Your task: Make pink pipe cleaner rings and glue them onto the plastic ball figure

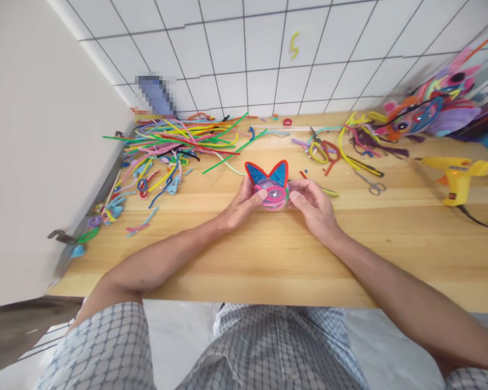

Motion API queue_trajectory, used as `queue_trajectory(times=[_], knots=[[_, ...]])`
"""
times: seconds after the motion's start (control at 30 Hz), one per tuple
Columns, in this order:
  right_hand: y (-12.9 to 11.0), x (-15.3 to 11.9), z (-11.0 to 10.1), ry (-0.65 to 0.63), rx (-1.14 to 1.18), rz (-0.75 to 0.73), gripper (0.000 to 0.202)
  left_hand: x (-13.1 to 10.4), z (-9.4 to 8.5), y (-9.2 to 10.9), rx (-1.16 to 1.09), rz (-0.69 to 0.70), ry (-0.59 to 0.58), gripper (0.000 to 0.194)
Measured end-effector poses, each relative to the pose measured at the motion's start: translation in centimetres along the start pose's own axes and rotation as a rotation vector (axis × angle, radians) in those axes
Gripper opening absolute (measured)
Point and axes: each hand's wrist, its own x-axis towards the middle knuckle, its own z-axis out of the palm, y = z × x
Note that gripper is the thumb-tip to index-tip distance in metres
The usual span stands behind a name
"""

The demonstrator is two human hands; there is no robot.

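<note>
Both hands | left hand (pixel 239 206), right hand (pixel 313 205) | fingers pinching cat-eared ball (pixel 271 187); wooden table (pixel 268 254)

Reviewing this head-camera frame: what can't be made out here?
- Underside of the clear plastic ball with blue, red-edged pipe-cleaner ears: covered by the left hand and right hand.
- Thing against the white tiled wall: pixelated, unidentifiable.
- Finished pipe-cleaner figures: partly cut off by the right edge and distorted.
- Yellow glue gun: its cord runs out of frame.
- Small yellow squiggle on the wall: too small to tell.
</note>
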Motion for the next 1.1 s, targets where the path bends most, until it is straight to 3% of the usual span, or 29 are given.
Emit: queue_trajectory(times=[0.23, 0.43, 0.67, 0.8, 1.0, 1.1], knots=[[-0.1, 0.0, 0.8, -0.015, 0.171, 0.085, 0.048, -0.7, -0.3, 0.1, 0.025, -0.044, -0.051, 0.082], [0.2, -0.1, 0.8, -0.034, 0.167, 0.064, 0.051, -1.1, -0.5, 0.3, 0.044, -0.059, -0.075, 0.089], [0.0, 0.0, 0.6, -0.030, 0.177, 0.070, 0.052, -0.8, -0.4, 0.6, 0.060, -0.015, -0.086, 0.081], [0.3, 0.0, 0.3, -0.018, 0.149, 0.075, 0.048, -0.9, -0.4, 0.5, 0.040, -0.033, -0.113, 0.086], [0.8, 0.0, 0.0, -0.026, 0.060, 0.020, 0.039, -1.1, 0.1, 0.7, 0.077, -0.067, -0.105, 0.109], [0.7, -0.1, 0.1, -0.029, 0.071, 0.027, 0.040, -1.0, 0.5, 1.0, 0.045, -0.105, -0.082, 0.105]])
